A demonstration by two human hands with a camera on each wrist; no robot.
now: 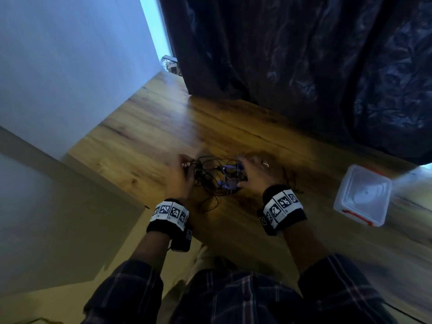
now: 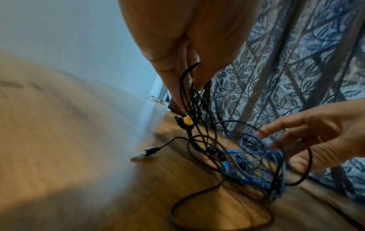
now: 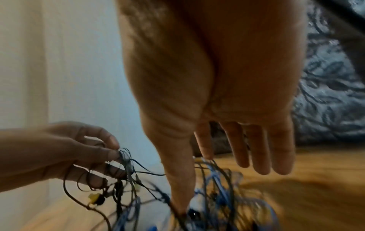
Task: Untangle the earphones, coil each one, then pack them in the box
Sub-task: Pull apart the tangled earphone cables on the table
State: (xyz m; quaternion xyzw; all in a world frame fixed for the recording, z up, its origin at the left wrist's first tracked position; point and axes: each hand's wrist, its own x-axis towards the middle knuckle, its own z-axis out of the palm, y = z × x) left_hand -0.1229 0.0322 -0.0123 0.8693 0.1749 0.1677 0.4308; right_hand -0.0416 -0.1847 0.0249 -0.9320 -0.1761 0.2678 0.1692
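A person leans over a wooden bench [image 1: 149,127] with both hands in a tangle of earphones. The left hand [image 1: 180,176] has its fingers curled, pinching a bunch of black earphone cord [image 2: 189,96] between thumb and fingertips; the strands hang from the pinch down towards the bench, long axis roughly upright. Just below the left fingertips dangles a yellow earbud tip [image 2: 187,120]. A black plug [image 2: 147,153] on the same cord lies on the bench, its metal end pointing away from the tangle, off to the left hand's outer side.

The right hand [image 1: 254,174] is spread over the blue earphones [image 2: 254,165], a knotted clump resting on the bench between the two hands. Its thumb [image 3: 179,179] reaches down into the cords while the other fingers [image 3: 256,150] stretch out straight and loose; whether the thumb grips a strand cannot be told through the blur. Black loops thread through the blue clump, joining the two sets.

A clear plastic box [image 1: 361,198] with red clasps sits on the bench well out beyond the right wrist. A dark patterned curtain [image 1: 304,54] hangs past both hands.
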